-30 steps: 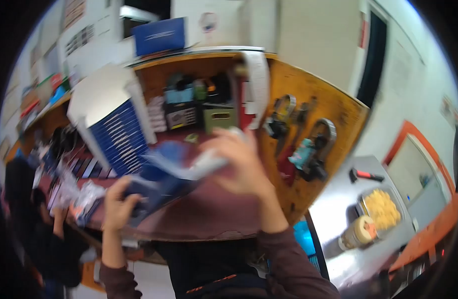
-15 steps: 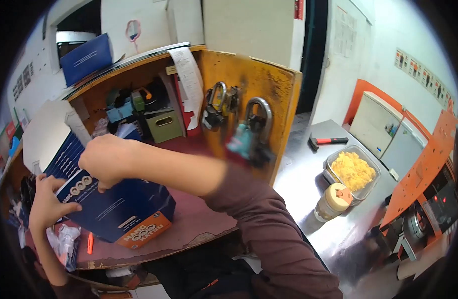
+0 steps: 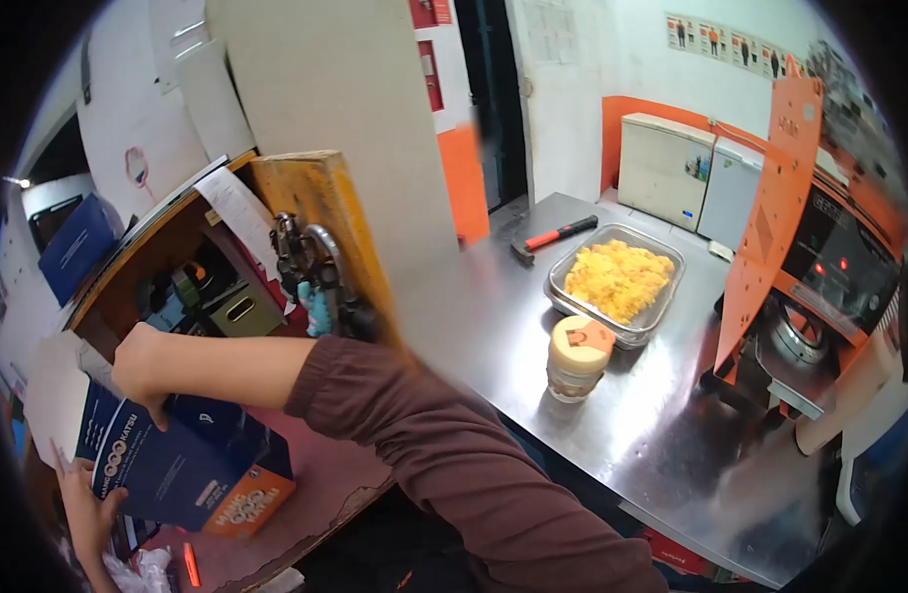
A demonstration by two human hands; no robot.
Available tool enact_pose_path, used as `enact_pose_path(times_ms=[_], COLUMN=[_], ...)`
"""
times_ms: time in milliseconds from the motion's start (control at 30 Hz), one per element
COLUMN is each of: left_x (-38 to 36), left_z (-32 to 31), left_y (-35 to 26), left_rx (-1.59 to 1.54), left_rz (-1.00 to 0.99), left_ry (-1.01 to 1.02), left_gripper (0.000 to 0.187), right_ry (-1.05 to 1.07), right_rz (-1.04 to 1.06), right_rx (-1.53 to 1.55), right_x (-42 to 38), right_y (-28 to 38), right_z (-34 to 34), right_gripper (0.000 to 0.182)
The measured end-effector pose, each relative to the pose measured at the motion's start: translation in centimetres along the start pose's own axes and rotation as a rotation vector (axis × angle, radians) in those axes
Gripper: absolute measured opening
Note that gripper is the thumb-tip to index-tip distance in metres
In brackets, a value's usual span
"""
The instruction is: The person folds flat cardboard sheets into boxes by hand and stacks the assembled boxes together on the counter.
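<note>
The right sleeve lies nearest, leading across to the right grip, which is narrow and bent over the top edge of the navy carton, one digit pointing down its printed face; the digits behind the edge are hidden. The left grip is likewise narrow, closed at the carton's left edge with the thumb on the front face. The carton therefore sits directly below the right grip and just right of the left grip, tilted, its orange lower band toward the maroon bench. The step in hand appears to be two-handed handling of the carton by its edges. For good results, apply light, even pressure with both grips: thin card would likely crease under a hard pinch. Hold the left thumb flat as a steady, and direct any pull of the right grip along the panel rather than across it. Avoid snagging the ridged stack of cartons immediately behind the grips. Below the left grip lie a clear plastic bag and an orange marker. Beyond the right grip stands a green box. Well to the right of both grips, a steel bench carries a lidded jar, a container of yellow food and, farthest, a hammer.
</note>
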State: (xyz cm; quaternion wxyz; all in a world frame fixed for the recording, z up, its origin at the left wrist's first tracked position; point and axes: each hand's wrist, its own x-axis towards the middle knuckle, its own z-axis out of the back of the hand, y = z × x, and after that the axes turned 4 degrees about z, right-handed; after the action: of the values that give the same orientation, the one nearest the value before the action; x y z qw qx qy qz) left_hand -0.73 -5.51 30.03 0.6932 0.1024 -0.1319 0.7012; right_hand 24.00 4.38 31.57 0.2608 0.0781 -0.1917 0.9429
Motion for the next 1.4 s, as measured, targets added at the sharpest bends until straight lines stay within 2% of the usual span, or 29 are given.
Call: enact_pose_path(times_ms=[33, 100, 167, 233, 267, 300, 333, 367, 400, 467, 533, 567, 633, 667, 700, 733, 767, 800, 833, 900, 933, 1000, 1033, 1100, 1133, 1167, 1233, 1300, 1400], left_x=[-0.8, -2.0, -3.2, -4.5, -5.0, -5.6, -6.9, -8.6, -9.5, -10.4, -12.2, -11.9, -10.4, -9.0, -8.4, -8.4, -8.2, -7.5, -7.5, -8.5, -8.7, -9.6, -9.7, -9.8, -9.8, -9.6, -9.5, -9.0, -9.2], left_z=[0.6, -1.8, -4.5, -8.4, -10.6, -12.6, -15.4, -17.1, -15.9, -15.6, -18.7, -19.8, -20.3, -21.4, -23.4, -25.0, -23.4, -23.0, -25.3, -27.3, -26.9, -26.8, -27.1, -27.5, -27.8, -28.2, -29.3, -29.6, -29.2], left_y=[-1.3, -0.3, -1.0, -0.3, 0.8, 2.2, 1.6, 0.0, -2.8, -4.1, -2.8, -2.0, -0.9, 0.0, 0.9, 0.8, -0.6, -0.7, 0.4, 0.9, 0.2, -0.8, -1.3, -1.6, -1.6, -1.7, -2.4, -2.7, -3.1], left_rx=[0.066, 0.249, 0.324, 0.327, 0.304, 0.323, 0.256, 0.190, 0.515, 0.790, 0.117, -0.035, -0.136, -0.184, -0.329, -0.461, -0.580, -0.464, -0.531, -0.418, -0.345, -0.284, -0.291, -0.299, -0.228, -0.159, -0.154, -0.124, -0.067], left_rz=[0.012, -0.311, -0.529, -0.596, -0.612, -0.585, -0.647, -0.707, -0.543, -0.303, -0.230, -0.235, -0.221, -0.208, -0.191, -0.163, -0.071, 0.002, -0.050, -0.101, -0.106, -0.083, -0.043, 0.006, 0.000, -0.005, 0.065, 0.097, 0.022], left_ry=[0.023, -0.519, -0.702, -0.554, -0.439, -0.211, -0.336, -0.464, 0.144, 0.767, 0.189, 0.183, 0.244, 0.403, 0.585, 0.690, 0.677, 0.757, 0.674, 0.436, 0.411, 0.410, 0.333, 0.268, 0.145, 0.023, 0.044, -0.005, -0.042], left_gripper=[0.051, 0.046, 0.037, 0.028, 0.023, 0.023, 0.027, 0.032, 0.051, 0.074, 0.042, 0.053, 0.060, 0.062, 0.062, 0.056, 0.052, 0.047, 0.041, 0.035, 0.033, 0.032, 0.031, 0.031, 0.032, 0.034, 0.033, 0.032, 0.036], right_ry=[-0.006, -0.197, -0.424, -0.478, -0.367, -0.373, -0.305, -0.157, -0.115, 0.115, 0.143, 0.168, 0.273, 0.277, 0.397, 0.517, 0.566, 0.587, 0.611, 0.651, 0.665, 0.477, 0.489, 0.061, 0.264, 0.279, -0.074, 0.024, -0.071], right_rz=[-0.012, -0.075, -0.175, -0.208, -0.222, -0.228, -0.183, -0.018, -0.025, -0.014, 0.056, 0.106, 0.154, 0.209, 0.251, 0.267, 0.258, 0.167, 0.069, -0.174, -0.127, -0.274, -0.250, -0.257, -0.250, -0.240, -0.227, -0.249, -0.255], right_rx=[-0.005, -0.071, -0.122, -0.228, -0.141, -0.083, -0.032, -0.037, 0.012, 0.257, 0.333, 0.412, 0.534, 0.571, 0.648, 0.761, 0.861, 0.844, 0.810, 0.669, 0.671, 0.499, 0.501, 0.391, 0.484, 0.486, 0.582, 0.559, 0.544], right_x=[-0.8, -2.0, -3.2, -6.6, -7.0, -7.9, -8.8, -10.0, -10.0, -10.9, -10.8, -10.6, -9.6, -8.8, -8.1, -7.9, -7.7, -7.8, -7.7, -7.1, -7.0, -6.9, -6.6, -5.6, -4.5, -4.0, -3.6, -3.5, -3.7], right_y=[0.3, 1.6, 3.8, 6.4, 7.5, 8.5, 9.1, 9.3, 10.0, 10.2, 9.6, 9.3, 8.1, 7.6, 7.3, 7.5, 7.3, 7.8, 7.8, 9.2, 9.6, 11.0, 11.8, 13.4, 13.4, 13.2, 13.1, 13.2, 13.3], right_z=[0.1, -0.5, -4.3, -7.3, -9.6, -11.9, -14.0, -15.4, -18.4, -18.7, -19.7, -20.0, -20.3, -21.7, -23.3, -25.0, -28.4, -28.3, -27.3, -22.0, -21.9, -22.3, -22.6, -23.1, -22.9, -24.4, -27.2, -27.8, -26.9], right_gripper=[0.054, 0.045, 0.020, 0.016, 0.014, 0.013, 0.014, 0.015, 0.014, 0.031, 0.034, 0.038, 0.046, 0.051, 0.058, 0.067, 0.072, 0.077, 0.083, 0.079, 0.079, 0.061, 0.061, 0.039, 0.031, 0.031, 0.037, 0.045, 0.047])
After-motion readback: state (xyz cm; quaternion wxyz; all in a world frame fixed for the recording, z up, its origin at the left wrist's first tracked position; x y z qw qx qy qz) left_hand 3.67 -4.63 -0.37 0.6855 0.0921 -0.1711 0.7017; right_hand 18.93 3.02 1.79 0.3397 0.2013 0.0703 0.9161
